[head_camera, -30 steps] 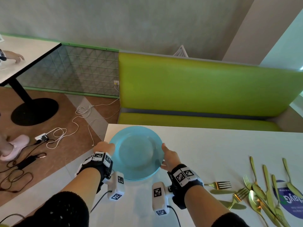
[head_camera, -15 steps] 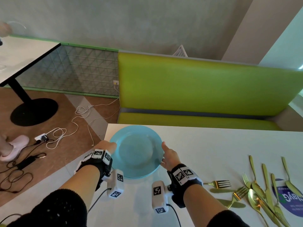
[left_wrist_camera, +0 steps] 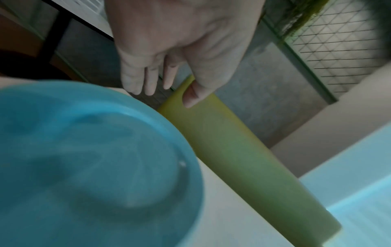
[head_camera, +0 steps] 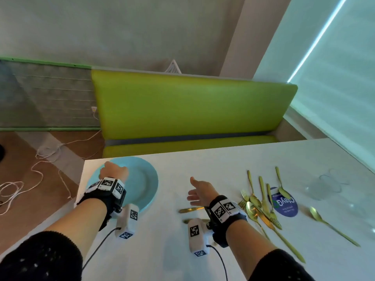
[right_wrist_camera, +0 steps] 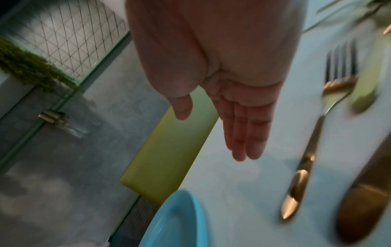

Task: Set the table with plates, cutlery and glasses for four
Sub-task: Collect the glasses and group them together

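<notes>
A light blue plate [head_camera: 143, 184] [left_wrist_camera: 84, 167] [right_wrist_camera: 175, 220] lies on the white table [head_camera: 203, 167] near its far left corner. My left hand [head_camera: 113, 171] [left_wrist_camera: 160, 90] hangs over the plate's left rim with loose, straight fingers and holds nothing. My right hand [head_camera: 194, 187] [right_wrist_camera: 222, 133] is open above the bare table right of the plate. Under its wrist lie a gold fork [right_wrist_camera: 313, 150] and a gold knife [right_wrist_camera: 363, 200]. Several more gold cutlery pieces [head_camera: 261, 199] are piled further right. Clear glasses [head_camera: 316, 187] stand blurred at the far right.
A lone gold spoon [head_camera: 332, 228] lies right of the pile, beside a round blue sticker [head_camera: 284, 201]. A green bench [head_camera: 192, 110] runs along the table's far edge. White cables [head_camera: 40, 159] trail over the floor to the left.
Both hands have let go of the plate, which now lies on the table. My right hand has swung right toward the cutlery, and my head has turned right.
</notes>
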